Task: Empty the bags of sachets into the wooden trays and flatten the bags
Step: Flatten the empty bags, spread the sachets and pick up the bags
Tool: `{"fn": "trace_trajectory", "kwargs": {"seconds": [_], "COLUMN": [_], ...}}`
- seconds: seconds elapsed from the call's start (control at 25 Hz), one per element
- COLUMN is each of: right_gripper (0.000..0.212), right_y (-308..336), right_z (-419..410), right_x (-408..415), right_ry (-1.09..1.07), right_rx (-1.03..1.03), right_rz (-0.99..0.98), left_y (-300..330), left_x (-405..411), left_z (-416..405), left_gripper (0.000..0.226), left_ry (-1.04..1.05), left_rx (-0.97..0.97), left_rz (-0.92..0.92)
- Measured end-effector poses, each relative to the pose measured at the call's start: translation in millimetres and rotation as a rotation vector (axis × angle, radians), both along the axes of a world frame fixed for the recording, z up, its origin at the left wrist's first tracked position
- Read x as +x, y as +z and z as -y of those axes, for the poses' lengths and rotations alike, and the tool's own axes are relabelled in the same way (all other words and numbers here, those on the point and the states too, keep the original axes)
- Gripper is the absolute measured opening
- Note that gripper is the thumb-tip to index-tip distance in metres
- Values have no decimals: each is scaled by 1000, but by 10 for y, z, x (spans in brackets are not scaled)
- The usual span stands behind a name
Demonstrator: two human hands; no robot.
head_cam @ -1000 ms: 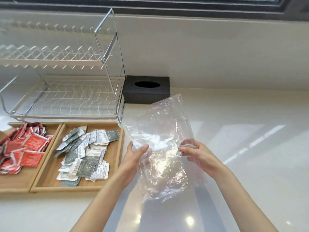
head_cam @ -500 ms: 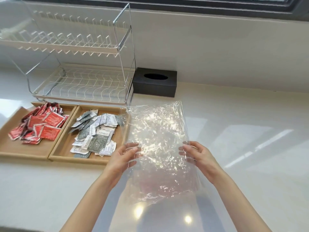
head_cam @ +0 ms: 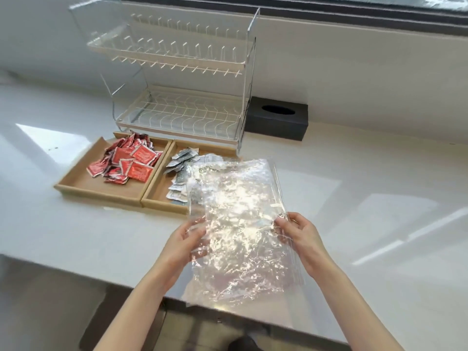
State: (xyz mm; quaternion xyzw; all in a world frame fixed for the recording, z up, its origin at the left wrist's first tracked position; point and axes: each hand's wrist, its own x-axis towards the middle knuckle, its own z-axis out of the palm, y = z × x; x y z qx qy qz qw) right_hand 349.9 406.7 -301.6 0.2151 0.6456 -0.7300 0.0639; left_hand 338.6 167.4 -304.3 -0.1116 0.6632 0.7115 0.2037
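A crinkled clear plastic bag [head_cam: 238, 224] is held spread above the white counter, and no sachets show inside it. My left hand [head_cam: 184, 245] grips its left edge. My right hand [head_cam: 298, 233] pinches its right edge, thumb on top. Two wooden trays sit side by side at the left. The left tray [head_cam: 83, 183] holds a heap of red sachets [head_cam: 126, 162]. The right tray [head_cam: 157, 196] holds grey and white sachets [head_cam: 181, 171], partly hidden behind the bag's far corner.
A two-tier wire dish rack [head_cam: 182, 79] stands behind the trays. A black tissue box [head_cam: 277, 117] sits to its right against the wall. The counter's front edge [head_cam: 76, 272] runs just below my forearms, with dark floor beneath.
The bag has been drawn wider and lower between my hands and now lies flatter, overlapping the right tray's corner. The view has tilted down and left, showing the counter's front edge.
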Motion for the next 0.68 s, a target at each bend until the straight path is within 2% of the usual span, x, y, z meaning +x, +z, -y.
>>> {"fn": "trace_trajectory", "kwargs": {"seconds": [0.08, 0.24, 0.36, 0.56, 0.68], "right_gripper": [8, 23, 32, 34, 35], "right_y": [-27, -91, -180, -294, -361], "right_z": [326, 988, 1467, 2107, 2404], "right_x": [117, 412, 695, 1128, 1334], "right_ry": [28, 102, 144, 234, 309], "right_rx": [2, 31, 42, 139, 199], "right_rz": [4, 28, 60, 89, 115], "left_y": [17, 5, -99, -170, -211], "left_x": [167, 555, 885, 1391, 1639], "left_z": [309, 962, 1484, 2087, 2360], "left_gripper": [24, 20, 22, 30, 19], "left_ry": [36, 94, 109, 186, 233], "left_rx": [-23, -86, -210, -270, -293], "left_rz": [-28, -51, -26, 26, 39]}}
